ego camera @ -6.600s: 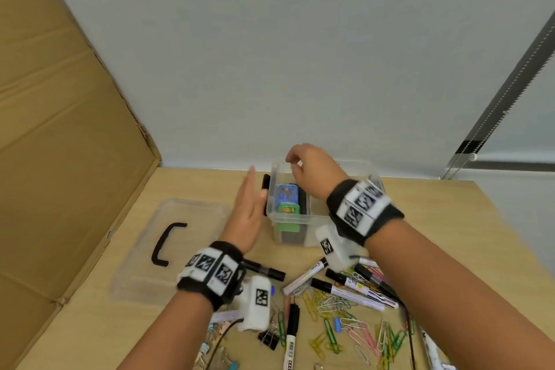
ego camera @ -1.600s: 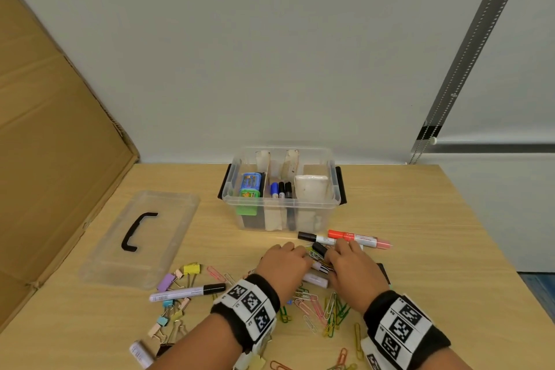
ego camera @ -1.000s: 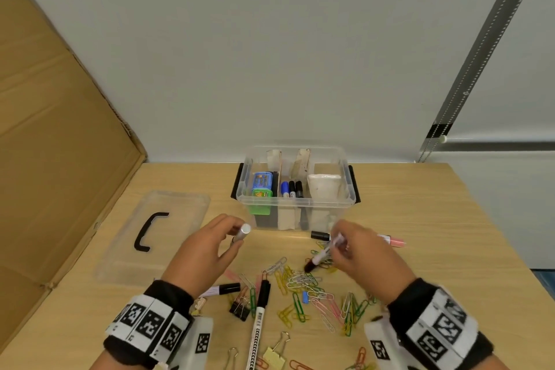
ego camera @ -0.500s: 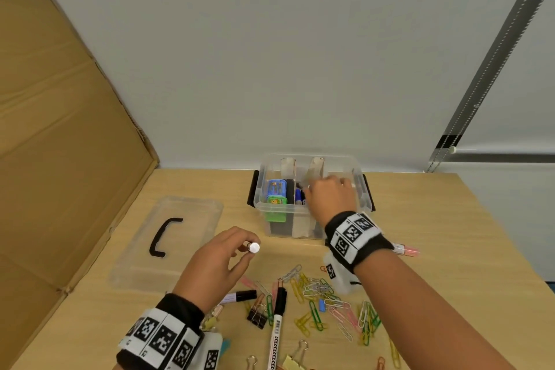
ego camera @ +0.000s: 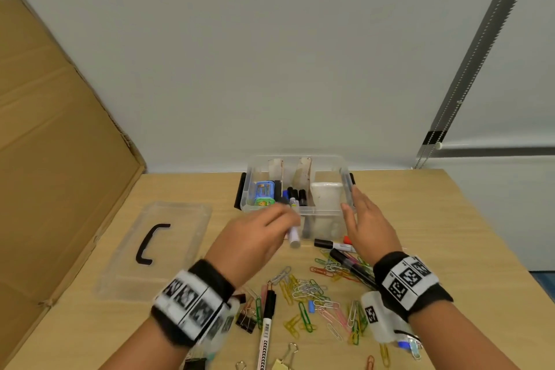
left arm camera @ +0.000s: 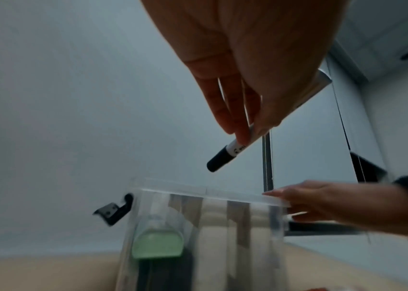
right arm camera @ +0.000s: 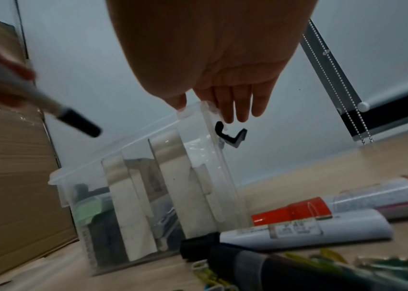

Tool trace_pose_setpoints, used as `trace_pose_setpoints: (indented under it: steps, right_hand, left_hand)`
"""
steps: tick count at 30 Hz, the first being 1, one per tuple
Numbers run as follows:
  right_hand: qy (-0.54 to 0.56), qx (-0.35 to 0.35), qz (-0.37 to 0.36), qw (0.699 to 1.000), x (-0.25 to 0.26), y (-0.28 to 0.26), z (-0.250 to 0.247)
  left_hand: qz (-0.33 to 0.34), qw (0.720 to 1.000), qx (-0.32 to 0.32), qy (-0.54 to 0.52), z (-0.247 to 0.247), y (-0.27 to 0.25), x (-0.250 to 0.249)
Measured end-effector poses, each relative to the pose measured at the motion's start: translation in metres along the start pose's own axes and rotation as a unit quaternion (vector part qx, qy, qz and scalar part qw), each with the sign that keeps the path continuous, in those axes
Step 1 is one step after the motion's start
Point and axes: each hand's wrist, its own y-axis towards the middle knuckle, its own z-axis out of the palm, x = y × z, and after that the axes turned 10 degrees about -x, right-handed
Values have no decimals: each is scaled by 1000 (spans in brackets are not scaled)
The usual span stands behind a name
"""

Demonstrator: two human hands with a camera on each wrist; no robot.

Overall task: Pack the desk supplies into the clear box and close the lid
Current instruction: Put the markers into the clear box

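The clear box (ego camera: 327, 212) stands open at the back of the desk, holding a green and blue item (ego camera: 264, 194), several markers (ego camera: 295, 193) and a white block (ego camera: 326, 195). My left hand (ego camera: 286, 221) pinches a white marker with a black cap (ego camera: 293, 234) between thumb and fingers, just above the box's front rim (left arm camera: 205, 196); the cap (left arm camera: 219, 162) points down at the box. My right hand (ego camera: 351, 201) is open with straight fingers, touching the box's right end beside the black latch (right arm camera: 231, 135). The clear lid (ego camera: 180, 219) with a black handle lies flat to the left.
Loose on the desk in front of the box are a black-capped marker (ego camera: 333, 245), a red-capped marker (right arm camera: 290, 213), a dark marker (ego camera: 351, 267), a long pen (ego camera: 267, 318), several paper clips (ego camera: 312, 294) and binder clips (ego camera: 246, 321). A cardboard sheet (ego camera: 60, 159) leans at the left.
My right hand has come out of the box and moved to its right end, now open. My left hand has carried its marker forward and right to the box's front rim.
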Motion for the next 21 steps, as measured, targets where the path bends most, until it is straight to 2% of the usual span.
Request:
trace_pose_setpoints:
  steps: [2, 7, 10, 13, 19, 21]
  right_hand:
    - [12, -12, 8, 1000, 2, -2, 2]
    - [-7, -23, -3, 1000, 3, -1, 3]
    - [-29, -27, -26, 999, 0, 1, 1]
    - [-27, -32, -31, 999, -2, 1, 2]
    - [-13, -43, -33, 998, -4, 1, 4]
    - [-1, -35, -29, 999, -5, 1, 4]
  left_hand:
    - [16, 998, 24, 52, 17, 29, 11]
    - [-16, 984, 135, 118, 58, 73, 48]
    - [-44, 975, 167, 140, 65, 83, 60]
    - [-82, 980, 134, 118, 56, 76, 60]
    - [-154, 988, 0, 34, 24, 20, 29]
    - [-175, 984, 17, 20, 23, -6, 17]
